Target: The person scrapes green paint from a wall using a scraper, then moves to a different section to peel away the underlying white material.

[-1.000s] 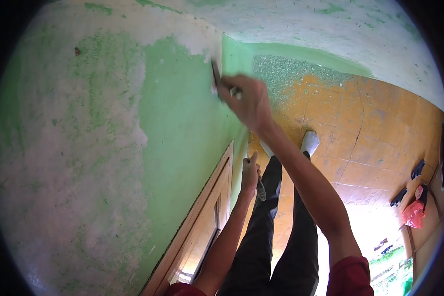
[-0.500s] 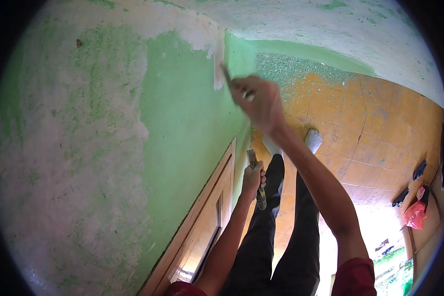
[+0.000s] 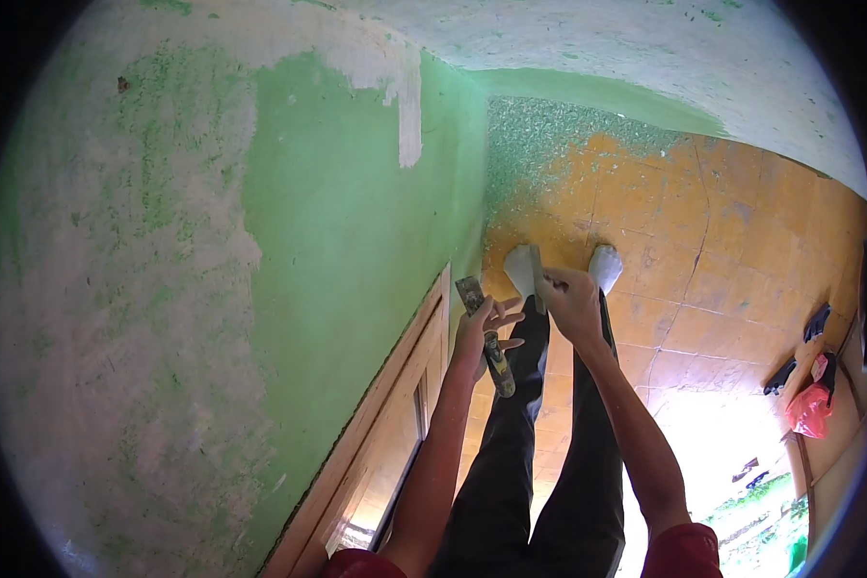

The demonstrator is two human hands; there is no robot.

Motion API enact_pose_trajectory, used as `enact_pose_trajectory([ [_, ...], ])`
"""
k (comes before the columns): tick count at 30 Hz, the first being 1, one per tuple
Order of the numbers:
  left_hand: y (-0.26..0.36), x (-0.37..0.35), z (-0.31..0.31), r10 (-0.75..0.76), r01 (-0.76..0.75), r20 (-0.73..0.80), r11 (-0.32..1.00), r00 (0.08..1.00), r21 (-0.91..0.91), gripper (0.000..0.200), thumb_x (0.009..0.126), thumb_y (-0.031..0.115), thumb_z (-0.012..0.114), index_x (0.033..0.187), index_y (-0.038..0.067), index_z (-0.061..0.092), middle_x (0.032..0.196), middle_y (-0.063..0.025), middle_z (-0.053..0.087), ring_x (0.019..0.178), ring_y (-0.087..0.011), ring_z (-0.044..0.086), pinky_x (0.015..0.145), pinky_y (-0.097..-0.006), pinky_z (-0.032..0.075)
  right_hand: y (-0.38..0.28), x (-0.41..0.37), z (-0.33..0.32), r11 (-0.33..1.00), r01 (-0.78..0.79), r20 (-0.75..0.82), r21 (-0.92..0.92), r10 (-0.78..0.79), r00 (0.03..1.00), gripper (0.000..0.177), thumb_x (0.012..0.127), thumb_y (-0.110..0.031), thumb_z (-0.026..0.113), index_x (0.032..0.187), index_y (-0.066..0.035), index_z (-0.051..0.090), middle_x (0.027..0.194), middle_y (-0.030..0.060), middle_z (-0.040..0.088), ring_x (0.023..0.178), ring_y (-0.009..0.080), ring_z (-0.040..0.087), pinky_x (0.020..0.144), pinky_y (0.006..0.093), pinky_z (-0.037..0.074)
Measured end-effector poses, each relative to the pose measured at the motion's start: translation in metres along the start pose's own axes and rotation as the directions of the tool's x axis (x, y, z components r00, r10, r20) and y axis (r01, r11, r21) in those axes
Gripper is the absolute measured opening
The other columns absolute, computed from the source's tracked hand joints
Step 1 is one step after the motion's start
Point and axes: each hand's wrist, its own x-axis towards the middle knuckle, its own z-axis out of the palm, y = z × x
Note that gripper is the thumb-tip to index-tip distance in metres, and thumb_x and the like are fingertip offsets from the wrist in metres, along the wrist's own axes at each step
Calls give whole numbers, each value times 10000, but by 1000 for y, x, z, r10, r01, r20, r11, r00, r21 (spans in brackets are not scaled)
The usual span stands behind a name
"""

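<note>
My left hand holds a worn, paint-spotted scraper against its palm. Some of its fingers are stretched loosely away from the handle, and the flat end points up toward the wall. Close by on the right, my right hand is closed on a thin flat blade, seen nearly edge-on. The two tools are apart. Left of both hands is the green wall, with a bare pale strip near the corner and a wide scraped area farther left.
Green paint flakes litter the orange tiled floor by the corner. My feet in pale socks stand on the tiles. A wooden frame runs along the lower wall. At the right lie a red plastic bag and dark items.
My right hand has come down from the wall by the corner with its blade, beside my left hand. The left hand's fingers have loosened around the scraper, which has tilted. The view has shifted slightly.
</note>
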Motion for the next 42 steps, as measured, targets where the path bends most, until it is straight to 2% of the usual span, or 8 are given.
enact_pose_trajectory([
  [3,8,0,6,-94,86,102,993,990,82,353,963,439,522,863,109,601,1044,-77,658,1019,-221,632,561,-336,547,11,-18,-3,979,-197,252,-55,205,946,321,836,-239,643,1032,9,699,776,198,693,740,229,710,664,338,526],
  [9,33,13,27,40,-46,31,971,999,236,355,992,409,468,912,114,649,923,-2,661,896,-157,597,697,-307,476,-39,-31,6,997,-59,249,-55,71,966,307,894,-158,573,1154,-22,663,862,196,671,758,290,665,720,391,511],
  [11,41,26,32,291,-285,13,926,957,247,416,1013,405,427,937,59,644,910,-24,640,868,-154,585,815,-278,450,-53,-44,15,929,283,-55,-239,-304,951,388,945,-203,552,1296,-40,580,996,213,546,885,320,607,766,403,479],
  [19,89,-4,64,324,-327,46,941,945,91,491,1032,443,370,993,34,637,947,-55,618,881,-156,573,848,-311,460,-74,-40,23,966,231,106,-115,-219,970,550,957,-184,507,1479,-111,351,1109,274,460,938,432,576,836,477,463],
  [25,119,-4,56,293,-197,1,640,956,743,550,1020,494,367,1046,10,627,1016,-93,616,854,-187,617,851,-351,472,-91,-23,16,965,255,242,-63,-233,942,707,854,-161,508,1515,-140,261,1004,271,570,870,429,613,796,490,474],
  [30,113,19,58,401,-388,112,914,909,-123,553,1011,514,381,1134,12,577,1003,-78,600,868,-219,655,836,-356,484,-111,15,6,962,272,344,-15,-251,905,754,796,-128,474,1518,-168,262,981,245,633,817,437,609,802,492,470],
  [33,122,23,60,345,-309,148,925,927,-221,571,1012,525,367,1183,11,549,1028,-71,594,936,-212,642,864,-365,484,-122,29,9,956,-66,452,287,-74,889,735,783,-114,471,1500,-162,313,1033,245,624,824,451,597,813,482,470],
  [42,123,43,54,477,-448,148,874,866,-190,610,1007,550,362,1198,8,568,1100,-51,589,1039,-138,537,927,-295,422,-113,60,33,918,356,236,173,-389,890,710,800,-99,462,1493,-206,352,899,199,602,699,264,573,691,380,486],
])
